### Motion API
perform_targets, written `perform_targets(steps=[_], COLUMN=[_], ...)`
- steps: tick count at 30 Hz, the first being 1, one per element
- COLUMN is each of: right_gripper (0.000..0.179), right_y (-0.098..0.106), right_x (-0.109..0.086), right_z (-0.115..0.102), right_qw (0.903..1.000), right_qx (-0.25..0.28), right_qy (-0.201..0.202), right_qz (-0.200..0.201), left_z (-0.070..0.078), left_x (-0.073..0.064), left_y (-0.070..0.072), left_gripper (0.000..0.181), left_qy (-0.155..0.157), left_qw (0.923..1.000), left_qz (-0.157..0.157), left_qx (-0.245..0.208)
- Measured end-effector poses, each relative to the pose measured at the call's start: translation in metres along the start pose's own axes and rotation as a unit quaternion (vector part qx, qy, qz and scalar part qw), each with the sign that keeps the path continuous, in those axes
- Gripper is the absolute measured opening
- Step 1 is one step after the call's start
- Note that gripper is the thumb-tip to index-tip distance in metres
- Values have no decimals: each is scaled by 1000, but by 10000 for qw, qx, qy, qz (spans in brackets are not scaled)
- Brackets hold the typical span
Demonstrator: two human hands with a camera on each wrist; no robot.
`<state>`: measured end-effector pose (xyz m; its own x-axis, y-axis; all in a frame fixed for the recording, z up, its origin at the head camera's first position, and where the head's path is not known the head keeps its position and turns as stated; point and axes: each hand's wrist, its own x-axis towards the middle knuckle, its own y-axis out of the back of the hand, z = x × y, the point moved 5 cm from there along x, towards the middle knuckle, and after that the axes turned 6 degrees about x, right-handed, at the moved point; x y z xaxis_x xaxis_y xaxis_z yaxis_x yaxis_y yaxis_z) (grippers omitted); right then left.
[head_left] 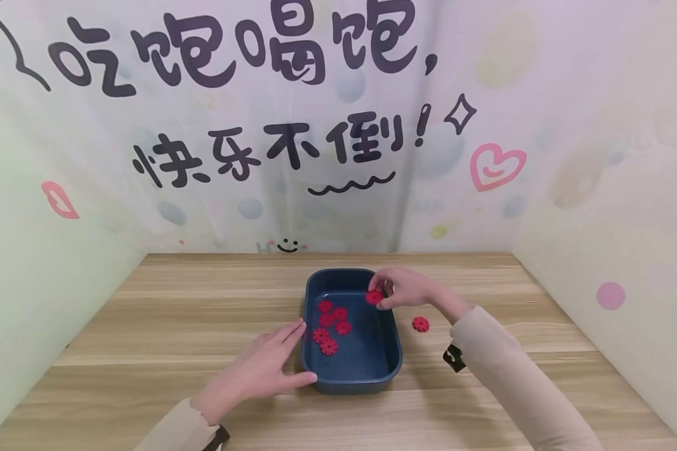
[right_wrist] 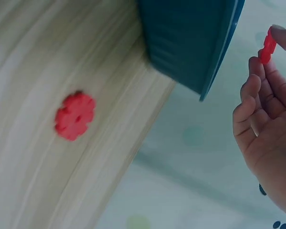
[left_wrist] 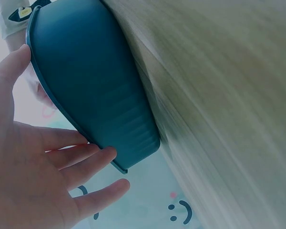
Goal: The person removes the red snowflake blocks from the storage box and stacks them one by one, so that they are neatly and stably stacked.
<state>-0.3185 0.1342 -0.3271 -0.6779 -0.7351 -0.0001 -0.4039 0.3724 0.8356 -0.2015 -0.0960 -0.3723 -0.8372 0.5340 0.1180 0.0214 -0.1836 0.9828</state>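
Over the far right part of the dark blue tray point(head_left: 367, 363), the right hand point(head_left: 406, 288) had a notched red flower-shaped disc point(head_left: 374, 297) pinched between thumb and fingertips. The right wrist view showed it gripped by the edge, turned nearly side-on, probably because something that flat is easiest to hold by the rim. The other fingers were loosely bent and not on the disc, as far as I could tell.

The left hand point(head_left: 259, 366) was on the opposite side, fingers spread and fairly straight, not wrapped round anything. Its thumb touched the rim by the near left corner, with fingertips against the left side. My guess is that it was bracing the tray so it wouldn't slide. So yeah, hands well apart, tray between them.

Inside, a loose bunch of red discs point(head_left: 343, 327) lay flat toward the left, some touching or overlapping, leaving the right half of the floor mostly bare. One more red disc point(head_left: 420, 324) sat on the wood-grain table point(head_left: 203, 326) just right of the tray, under the right forearm, which seemed like handy reach for that hand.

Further out, a pale curtain point(head_left: 451, 219) with big black Chinese lettering point(head_left: 293, 144) hung behind the table.
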Motion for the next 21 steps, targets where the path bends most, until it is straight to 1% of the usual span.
perform_targets(steps=[4, 8, 11, 15, 21], right_gripper=[26, 26, 25, 24, 24], right_y=[1, 2, 2, 1, -2], right_x=[-12, -24, -33, -45, -59], right_z=[8, 16, 23, 34, 48], right_qw=[9999, 9998, 9995, 9991, 9983], right_qx=[80, 102, 172, 243, 211], right_qy=[-33, 54, 48, -108, -101], right_qz=[72, 185, 259, 342, 537], left_z=[0, -1, -1, -1, 0], left_x=[0, 0, 0, 0, 0], left_y=[0, 0, -1, -1, 0], left_gripper=[87, 86, 86, 87, 86], left_qy=[-24, -16, 4, 14, 20], left_qw=[10000, 10000, 10000, 10000, 10000], left_qz=[37, 10, -1, -25, -30], left_qx=[32, 23, -2, -21, -62])
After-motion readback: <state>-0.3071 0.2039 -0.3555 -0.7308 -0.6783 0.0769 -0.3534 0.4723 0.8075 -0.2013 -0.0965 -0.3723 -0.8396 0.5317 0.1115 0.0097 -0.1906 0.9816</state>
